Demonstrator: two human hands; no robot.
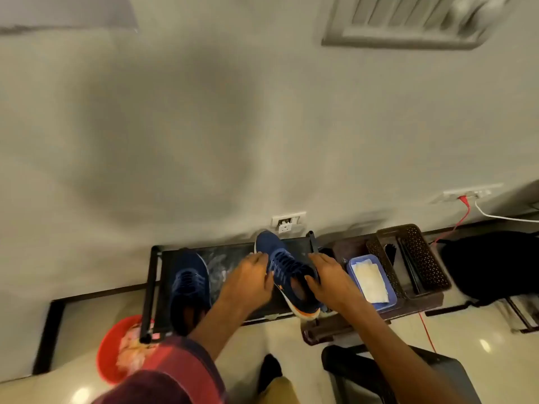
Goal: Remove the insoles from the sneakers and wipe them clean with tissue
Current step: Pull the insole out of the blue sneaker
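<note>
As left hand (248, 281) and right hand (328, 279) grip it, the sneaker (284, 268) is navy, orange-soled.

blk table (223, 255), navy sneaker (189, 287), 2nd sneaker (285, 268)

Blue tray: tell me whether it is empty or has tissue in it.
Not empty. A stack of white tissue lies flat inside the blue tray, covering most of its floor.
</note>
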